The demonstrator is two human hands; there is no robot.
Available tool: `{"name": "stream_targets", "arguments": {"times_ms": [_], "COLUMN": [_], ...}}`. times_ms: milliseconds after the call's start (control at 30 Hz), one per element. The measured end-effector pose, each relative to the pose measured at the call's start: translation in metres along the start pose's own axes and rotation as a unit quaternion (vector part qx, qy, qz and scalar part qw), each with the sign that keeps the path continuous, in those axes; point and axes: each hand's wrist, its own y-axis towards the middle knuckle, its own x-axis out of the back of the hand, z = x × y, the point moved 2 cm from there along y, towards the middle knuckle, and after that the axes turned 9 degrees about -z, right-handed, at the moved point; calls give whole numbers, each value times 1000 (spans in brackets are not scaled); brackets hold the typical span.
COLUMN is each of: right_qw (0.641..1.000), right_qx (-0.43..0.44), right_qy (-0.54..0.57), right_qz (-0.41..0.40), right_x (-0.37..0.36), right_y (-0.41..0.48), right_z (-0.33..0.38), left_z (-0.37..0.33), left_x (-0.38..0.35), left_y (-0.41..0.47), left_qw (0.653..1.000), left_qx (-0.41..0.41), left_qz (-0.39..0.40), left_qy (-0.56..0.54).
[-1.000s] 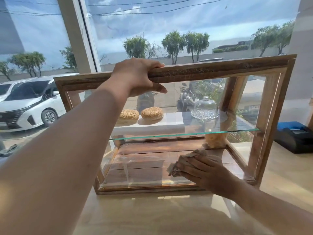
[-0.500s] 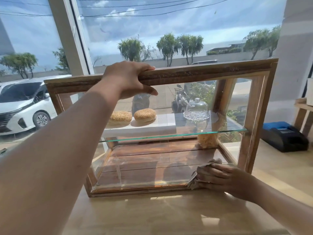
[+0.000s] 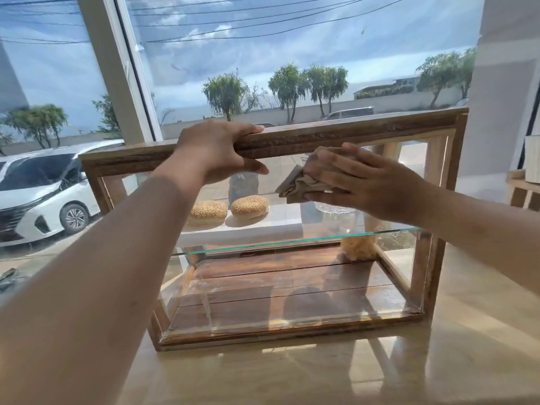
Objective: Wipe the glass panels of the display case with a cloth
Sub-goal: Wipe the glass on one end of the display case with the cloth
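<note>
A wooden-framed display case [image 3: 336,137] with glass panels stands on a pale counter. My left hand [image 3: 216,150] grips the case's top rail, fingers over the top and thumb on the front. My right hand [image 3: 365,182] presses a crumpled brown cloth [image 3: 298,182] flat against the upper part of the front glass panel [image 3: 263,287], just under the rail. Inside, a glass shelf [image 3: 277,244] carries two sesame buns [image 3: 249,206] on a white tray. My right hand partly hides a clear glass dome.
The pale counter [image 3: 321,375] stretches in front of and to the right of the case. Directly behind the case is a large window with a white frame post [image 3: 117,68]; a white car [image 3: 38,194] is parked outside. A wooden stand [image 3: 523,188] is at the right edge.
My right hand has carried the cloth from the lower right of the front glass up to its upper part under the top rail. My left hand stays on the rail.
</note>
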Motion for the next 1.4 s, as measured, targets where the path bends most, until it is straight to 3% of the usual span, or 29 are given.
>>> {"name": "stream_targets", "arguments": {"times_ms": [100, 333, 567, 833, 1100, 1233, 1400], "right_qw": [1000, 993, 990, 980, 972, 950, 885], "right_qx": [3, -115, -132, -141, -160, -226, -393], "right_qy": [-8, -17, 32, 101, 126, 134, 129], "right_qz": [6, 8, 19, 99, 113, 171, 214], "right_x": [1, 7, -6, 2, 28, 46, 63], "right_y": [-3, -57, -71, -110, -139, -154, -156], "right_z": [-19, -13, 62, 183, 208, 215, 214], "left_z": [1, -1, -2, 1, -3, -4, -8], "left_x": [2, 2, 1, 2, 6, 6, 5], "left_y": [3, 5, 4, 1, 1, 2, 0], "left_qw": [1000, 1000, 1000, 999, 1000, 1000, 1000], "left_qx": [1, -4, 0, 13, 11, 15, 21], "left_qz": [1, -8, 4, 40, 23, 12, 12], "left_qy": [3, 4, 13, 18, 15, 12, 7]}}
